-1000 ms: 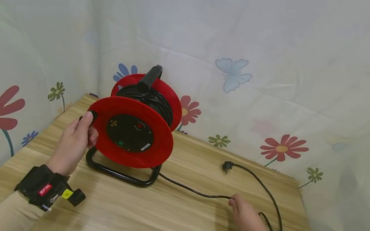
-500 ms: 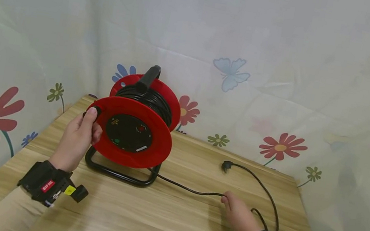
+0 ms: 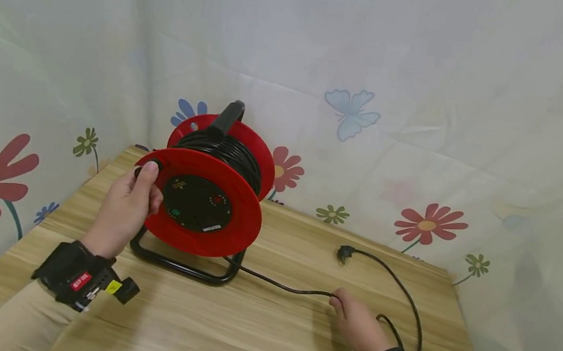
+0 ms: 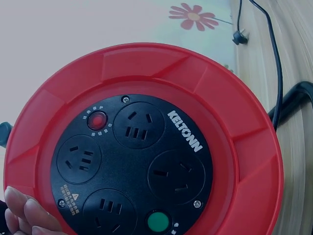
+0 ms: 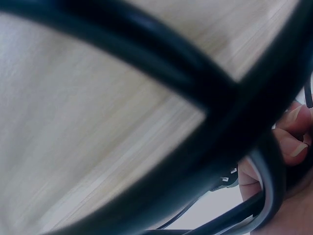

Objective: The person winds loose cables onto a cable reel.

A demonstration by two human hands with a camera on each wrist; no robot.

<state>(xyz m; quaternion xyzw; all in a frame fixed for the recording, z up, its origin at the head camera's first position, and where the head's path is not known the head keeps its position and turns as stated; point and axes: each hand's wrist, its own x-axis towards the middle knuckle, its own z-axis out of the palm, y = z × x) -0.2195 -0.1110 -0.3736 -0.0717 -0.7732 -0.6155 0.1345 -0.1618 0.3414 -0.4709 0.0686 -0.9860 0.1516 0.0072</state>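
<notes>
A red cable reel (image 3: 243, 219) with black cable wound on its drum stands at the left of the table. My left hand (image 3: 126, 211) holds the small black crank knob (image 3: 157, 164) at the upper left of the reel's front disc. In the left wrist view the black socket panel (image 4: 129, 161) faces me, and fingertips (image 4: 36, 215) show at the lower left. From the reel's underside a black cable (image 3: 279, 286) runs rightward to my right hand (image 3: 359, 325), which pinches it just above the table. Blurred cable loops (image 5: 146, 54) cross the right wrist view, partly covering that hand.
The cable's plug (image 3: 345, 252) lies at the back right of the wooden table (image 3: 231, 341). Loose cable (image 3: 416, 319) curves past my right wrist to the front edge. Beneath the reel is a black tube stand (image 3: 177, 267). Flower-printed curtains (image 3: 294, 35) enclose the back and sides.
The front disc has turned slightly clockwise, with my left hand and the knob moving up and right. My right hand has shifted left toward the reel, and the loose cable has moved with it.
</notes>
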